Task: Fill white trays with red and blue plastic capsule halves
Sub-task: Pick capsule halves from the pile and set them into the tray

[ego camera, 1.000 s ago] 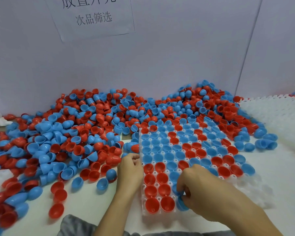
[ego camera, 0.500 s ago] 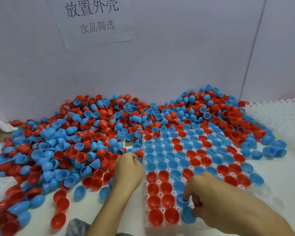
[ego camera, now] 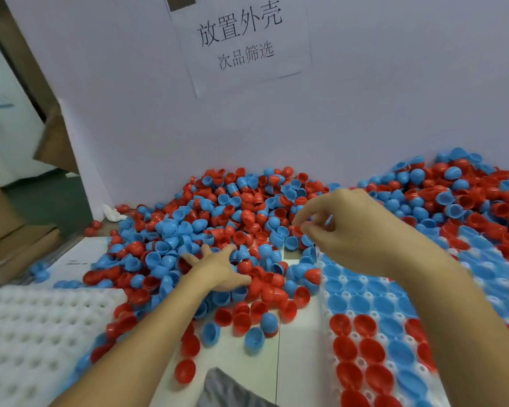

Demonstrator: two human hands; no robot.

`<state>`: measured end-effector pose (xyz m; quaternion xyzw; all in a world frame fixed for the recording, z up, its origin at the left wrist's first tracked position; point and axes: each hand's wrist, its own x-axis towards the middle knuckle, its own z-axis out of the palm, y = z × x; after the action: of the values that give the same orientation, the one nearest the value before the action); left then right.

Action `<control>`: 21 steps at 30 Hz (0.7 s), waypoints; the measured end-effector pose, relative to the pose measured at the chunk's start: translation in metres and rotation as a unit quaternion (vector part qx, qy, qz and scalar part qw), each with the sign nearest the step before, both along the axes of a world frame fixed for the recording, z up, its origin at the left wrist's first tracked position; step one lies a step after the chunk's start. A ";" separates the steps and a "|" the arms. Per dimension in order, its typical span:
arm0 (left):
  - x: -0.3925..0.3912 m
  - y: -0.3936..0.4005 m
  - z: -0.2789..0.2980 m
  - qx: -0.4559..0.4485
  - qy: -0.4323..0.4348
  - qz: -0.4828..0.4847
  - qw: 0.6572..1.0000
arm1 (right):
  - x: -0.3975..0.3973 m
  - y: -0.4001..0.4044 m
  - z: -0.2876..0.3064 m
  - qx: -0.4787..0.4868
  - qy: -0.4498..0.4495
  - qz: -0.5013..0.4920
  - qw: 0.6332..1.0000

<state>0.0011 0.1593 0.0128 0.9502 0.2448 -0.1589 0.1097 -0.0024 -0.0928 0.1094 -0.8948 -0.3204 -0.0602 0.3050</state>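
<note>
**Hands at the capsule pile, filled tray at right**

Left hand (ego camera: 218,271) is lying palm-down on the pile of red and blue capsule halves (ego camera: 218,218), fingers (ego camera: 193,259) spread wide, gripping nothing. Right hand (ego camera: 356,227) is hovering above the pile's near edge, fingers curled close together; whether they are pinching a half, I cannot tell. Filled white tray (ego camera: 362,280) is sitting at right on the surface (ego camera: 299,348). Empty white tray (ego camera: 33,333) is sitting at lower left.

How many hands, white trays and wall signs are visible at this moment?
Hands: 2, the left hand and the right hand
White trays: 2, the empty tray and the filled tray
Signs: 1, the paper sign
Total: 5
</note>
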 end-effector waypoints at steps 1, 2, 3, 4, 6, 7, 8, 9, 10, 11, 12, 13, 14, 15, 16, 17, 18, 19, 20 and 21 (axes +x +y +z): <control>0.004 -0.002 -0.003 -0.021 -0.016 0.007 1.000 | -0.002 0.008 -0.006 0.014 -0.002 0.009 1.000; 0.007 -0.004 -0.007 -0.035 -0.039 0.014 0.999 | -0.004 0.013 -0.013 0.025 0.001 0.016 1.000; 0.009 -0.005 -0.010 -0.037 -0.063 0.019 0.997 | -0.005 0.017 -0.020 0.034 0.006 0.021 0.999; 0.011 -0.007 -0.013 -0.024 -0.084 0.023 0.996 | -0.006 0.019 -0.026 0.038 0.011 0.021 0.999; 0.015 -0.008 -0.017 0.018 -0.110 0.032 0.993 | -0.004 0.019 -0.036 0.038 0.015 0.012 0.999; 0.017 -0.009 -0.019 0.028 -0.115 0.036 0.992 | -0.003 0.019 -0.040 0.043 0.016 0.008 0.999; 0.019 -0.011 -0.020 0.028 -0.116 0.040 0.992 | -0.002 0.018 -0.042 0.052 0.016 0.006 0.999; 0.021 -0.013 -0.020 0.027 -0.116 0.044 0.992 | -0.001 0.018 -0.043 0.061 0.015 0.005 0.998; 0.022 -0.016 -0.020 0.033 -0.120 0.046 0.991 | -0.001 0.019 -0.044 0.069 0.013 0.005 0.998; 0.023 -0.017 -0.021 0.046 -0.130 0.044 0.989 | 0.000 0.020 -0.044 0.079 0.010 0.007 0.997; 0.023 -0.018 -0.023 0.061 -0.146 0.042 0.987 | 0.000 0.021 -0.044 0.091 0.010 0.010 0.996; 0.022 -0.018 -0.025 0.071 -0.163 0.041 0.983 | 0.000 0.022 -0.044 0.104 0.011 0.013 0.994; 0.022 -0.017 -0.026 0.071 -0.181 0.044 0.980 | 0.001 0.022 -0.044 0.117 0.013 0.016 0.993; 0.022 -0.016 -0.027 0.057 -0.200 0.054 0.977 | 0.001 0.022 -0.045 0.128 0.015 0.018 0.992; 0.022 -0.014 -0.026 0.033 -0.219 0.067 0.973 | 0.001 0.022 -0.046 0.136 0.018 0.020 0.990; 0.022 -0.012 -0.026 0.003 -0.237 0.081 0.968 | 0.001 0.022 -0.047 0.141 0.023 0.024 0.989; 0.023 -0.010 -0.025 -0.025 -0.255 0.093 0.962 | 0.002 0.023 -0.049 0.145 0.029 0.028 0.989; 0.023 -0.009 -0.025 -0.051 -0.273 0.103 0.955 | 0.002 0.023 -0.050 0.146 0.035 0.033 0.988; 0.024 -0.008 -0.024 -0.074 -0.294 0.111 0.947 | 0.002 0.024 -0.051 0.148 0.039 0.036 0.988; 0.024 -0.008 -0.023 -0.098 -0.315 0.119 0.937 | 0.002 0.024 -0.053 0.151 0.044 0.039 0.987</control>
<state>0.0250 0.1514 -0.0101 0.9000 0.2922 0.1395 0.2919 -0.0003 -0.0684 0.0568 -0.8272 -0.3283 -0.0563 0.4526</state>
